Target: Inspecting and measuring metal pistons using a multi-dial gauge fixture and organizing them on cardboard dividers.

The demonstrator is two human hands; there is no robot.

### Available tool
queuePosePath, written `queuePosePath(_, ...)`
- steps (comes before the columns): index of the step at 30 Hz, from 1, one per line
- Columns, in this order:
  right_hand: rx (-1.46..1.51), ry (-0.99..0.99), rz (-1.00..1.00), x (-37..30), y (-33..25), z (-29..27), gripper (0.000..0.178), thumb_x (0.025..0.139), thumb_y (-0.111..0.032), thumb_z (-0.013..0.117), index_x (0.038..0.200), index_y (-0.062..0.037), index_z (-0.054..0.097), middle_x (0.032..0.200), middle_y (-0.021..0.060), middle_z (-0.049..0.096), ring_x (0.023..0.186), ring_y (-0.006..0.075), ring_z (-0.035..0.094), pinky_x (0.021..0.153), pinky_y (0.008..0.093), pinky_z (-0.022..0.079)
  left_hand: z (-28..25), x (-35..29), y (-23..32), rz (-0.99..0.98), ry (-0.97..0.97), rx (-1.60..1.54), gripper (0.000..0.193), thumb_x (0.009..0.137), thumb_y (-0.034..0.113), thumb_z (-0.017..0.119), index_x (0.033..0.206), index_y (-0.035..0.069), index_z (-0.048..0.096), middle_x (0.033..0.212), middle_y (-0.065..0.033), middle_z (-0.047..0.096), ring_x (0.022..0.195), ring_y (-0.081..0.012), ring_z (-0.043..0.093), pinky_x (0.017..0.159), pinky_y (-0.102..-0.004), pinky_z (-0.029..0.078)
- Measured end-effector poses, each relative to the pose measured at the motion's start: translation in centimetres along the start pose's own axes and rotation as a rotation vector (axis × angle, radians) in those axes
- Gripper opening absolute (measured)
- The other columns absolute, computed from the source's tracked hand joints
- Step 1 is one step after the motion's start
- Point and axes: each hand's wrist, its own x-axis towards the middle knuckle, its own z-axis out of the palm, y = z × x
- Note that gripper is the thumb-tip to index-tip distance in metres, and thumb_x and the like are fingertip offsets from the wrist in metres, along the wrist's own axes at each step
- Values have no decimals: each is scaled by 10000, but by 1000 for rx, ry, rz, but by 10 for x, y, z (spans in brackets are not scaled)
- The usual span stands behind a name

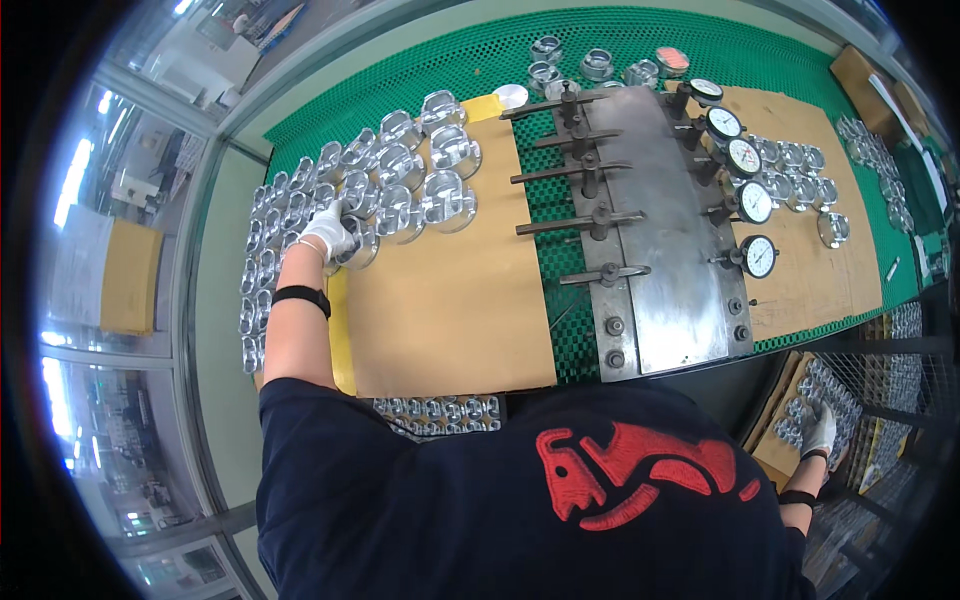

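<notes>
My left hand (328,233), in a white glove with a black wristband, rests on a shiny metal piston (356,245) at the left end of the brown board (450,310), fingers closed around it. Several more pistons (420,170) stand in rows beside it. My right hand (818,428), also gloved, reaches down low at the right and touches pistons (800,405) stacked on a lower rack; its grip is unclear. A steel gauge fixture (660,220) with several dial gauges (757,255) lies in the middle of the bench.
Green mesh matting (560,60) covers the bench. A second brown board (800,280) at the right carries more pistons (800,175). A tray of pistons (440,412) sits below the front edge. Wire racks (890,370) with parts stand at the right.
</notes>
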Motion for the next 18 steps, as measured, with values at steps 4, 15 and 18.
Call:
queuePosePath(4,564,-138,347,-5,40,15,407,968,-234,532,1359,-132,483,1209,72,608,1027,213,598,840,315,514,11,-8,12,-38,189,25,531,809,272,665,1304,132,535,1250,-219,599,1145,-376,587,959,-412,485)
queuePosePath(15,1079,-207,403,110,-123,1,438,962,-284,547,1355,-102,486,1245,122,579,995,223,616,854,325,511,35,-126,-18,-161,235,-745,533,782,134,664,1304,108,559,1151,-158,664,1032,-292,653,889,-368,502)
queuePosePath(18,986,-303,284,145,-168,-9,476,959,-279,557,1383,-86,465,1268,136,565,1009,235,614,887,330,512,50,-177,12,138,374,-779,590,713,38,734,1253,-60,515,970,-101,673,825,-165,647,767,-304,529)
